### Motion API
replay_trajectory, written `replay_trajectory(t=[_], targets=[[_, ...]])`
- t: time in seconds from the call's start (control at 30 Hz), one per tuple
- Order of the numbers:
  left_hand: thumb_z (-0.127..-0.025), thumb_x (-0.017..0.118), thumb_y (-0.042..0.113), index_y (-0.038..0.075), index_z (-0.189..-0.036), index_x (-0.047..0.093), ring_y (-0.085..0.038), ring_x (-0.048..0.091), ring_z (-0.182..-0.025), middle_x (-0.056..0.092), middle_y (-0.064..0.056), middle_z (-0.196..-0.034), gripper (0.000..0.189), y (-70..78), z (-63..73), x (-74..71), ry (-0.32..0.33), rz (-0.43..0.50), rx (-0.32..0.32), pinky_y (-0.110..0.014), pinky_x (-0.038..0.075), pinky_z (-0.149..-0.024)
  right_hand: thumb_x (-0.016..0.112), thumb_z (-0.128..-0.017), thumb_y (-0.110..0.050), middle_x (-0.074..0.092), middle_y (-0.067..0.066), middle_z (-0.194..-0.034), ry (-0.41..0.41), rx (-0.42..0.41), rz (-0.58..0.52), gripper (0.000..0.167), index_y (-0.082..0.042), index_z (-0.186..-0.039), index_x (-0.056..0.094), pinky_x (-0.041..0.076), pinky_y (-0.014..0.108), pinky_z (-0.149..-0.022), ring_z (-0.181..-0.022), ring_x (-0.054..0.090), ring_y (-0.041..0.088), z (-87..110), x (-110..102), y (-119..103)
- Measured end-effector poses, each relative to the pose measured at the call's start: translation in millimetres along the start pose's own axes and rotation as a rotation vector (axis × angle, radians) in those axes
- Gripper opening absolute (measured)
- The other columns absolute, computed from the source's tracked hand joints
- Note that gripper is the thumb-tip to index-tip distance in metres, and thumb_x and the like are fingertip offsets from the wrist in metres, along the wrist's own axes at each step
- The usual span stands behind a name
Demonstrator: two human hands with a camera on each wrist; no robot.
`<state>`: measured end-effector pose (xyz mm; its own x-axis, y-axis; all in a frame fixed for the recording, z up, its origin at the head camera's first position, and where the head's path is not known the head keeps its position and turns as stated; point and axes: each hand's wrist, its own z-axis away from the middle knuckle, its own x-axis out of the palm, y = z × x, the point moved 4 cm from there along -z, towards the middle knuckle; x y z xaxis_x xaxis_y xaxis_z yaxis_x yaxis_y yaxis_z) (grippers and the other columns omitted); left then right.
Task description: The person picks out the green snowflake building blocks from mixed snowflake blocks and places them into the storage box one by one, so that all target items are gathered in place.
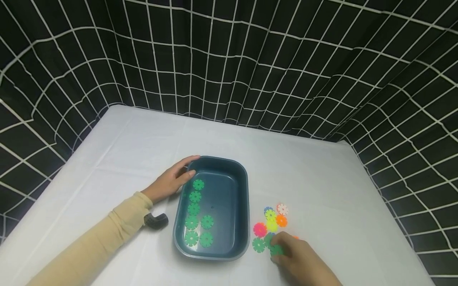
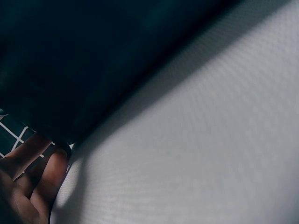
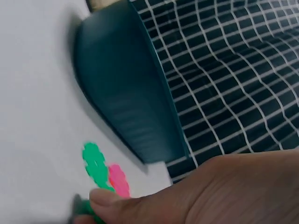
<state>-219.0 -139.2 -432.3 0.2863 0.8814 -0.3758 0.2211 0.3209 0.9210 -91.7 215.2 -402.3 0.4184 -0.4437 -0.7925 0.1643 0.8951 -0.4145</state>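
"Grip first: what does your right hand [image 1: 300, 256] have?"

"A green notched disc [image 1: 276, 250], pinched between my thumb and fingertips."

"And close around it?"

"Two other green discs [image 1: 259, 245] just beside it, then a pink disc [image 1: 260, 229], two yellow discs [image 1: 272, 225], an orange disc [image 1: 281, 220] and a pale disc [image 1: 282, 209], loose on the white cloth [image 1: 322, 178]."

"And your left hand [image 1: 174, 179]?"

"It grips the far left corner of the blue tub [image 1: 224, 202], thumb over the rim. Seven green discs [image 1: 193, 209] lie inside, toward the tub's left side, and a white-gridded black curtain [image 1: 222, 55] hangs behind"
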Motion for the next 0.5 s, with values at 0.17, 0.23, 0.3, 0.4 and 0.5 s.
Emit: replay_trajectory(t=[0.17,0.23,0.3,0.4,0.5], targets=[[-0.101,0.046,0.039,0.037,-0.147,0.032,-0.030,0.033,-0.140,0.034,0.001,-0.153,0.048,2.4,1.7,-1.5,0.000,-0.010,-0.001,-0.060,0.025,-0.112,0.077,-0.078,-0.012,0.066,-0.005,-0.090,-0.022,-0.076,-0.064,0.023,-0.021,-0.097,0.068,0.058,0.033,-0.070,-0.080,0.056,0.015,-3.6,-15.2,1.8],[-0.101,0.045,0.039,0.039,-0.146,0.032,-0.029,0.033,-0.140,0.035,0.002,-0.153,0.047,2.6,1.9,-2.0,0.001,-0.011,0.001,-0.060,0.025,-0.112,0.074,-0.080,-0.010,0.066,-0.006,-0.086,-0.005,-0.144,-0.077,0.018,-0.019,-0.095,0.069,0.056,0.027,-0.065,-0.076,0.056,0.014,-4.4,-24.3,-1.4],[-0.101,0.045,0.039,0.039,-0.146,0.033,-0.029,0.033,-0.140,0.035,0.002,-0.153,0.047,2.0,1.8,-2.2,0.002,-0.013,0.004,-0.060,0.024,-0.112,0.072,-0.083,-0.012,0.066,-0.007,-0.083,0.034,-0.217,-0.094,0.012,-0.018,-0.093,0.069,0.053,0.023,-0.061,-0.073,0.057,0.012,-5.3,-34.5,-6.4],[-0.101,0.045,0.039,0.039,-0.146,0.033,-0.029,0.032,-0.141,0.034,0.002,-0.153,0.047,1.3,1.5,-2.0,0.001,-0.012,0.006,-0.059,0.024,-0.113,0.071,-0.085,-0.018,0.066,-0.006,-0.081,0.095,-0.308,-0.119,0.009,-0.017,-0.093,0.070,0.052,0.022,-0.058,-0.068,0.058,0.009,-6.2,-49.0,-16.9],[-0.101,0.045,0.040,0.038,-0.146,0.032,-0.029,0.031,-0.141,0.033,0.002,-0.154,0.047,1.8,1.2,-1.5,0.002,-0.011,0.003,-0.059,0.024,-0.113,0.069,-0.088,-0.018,0.066,-0.004,-0.081,0.115,-0.427,-0.106,0.013,-0.014,-0.100,0.070,0.054,0.023,-0.058,-0.065,0.059,0.008,-7.5,-60.3,-30.7]])
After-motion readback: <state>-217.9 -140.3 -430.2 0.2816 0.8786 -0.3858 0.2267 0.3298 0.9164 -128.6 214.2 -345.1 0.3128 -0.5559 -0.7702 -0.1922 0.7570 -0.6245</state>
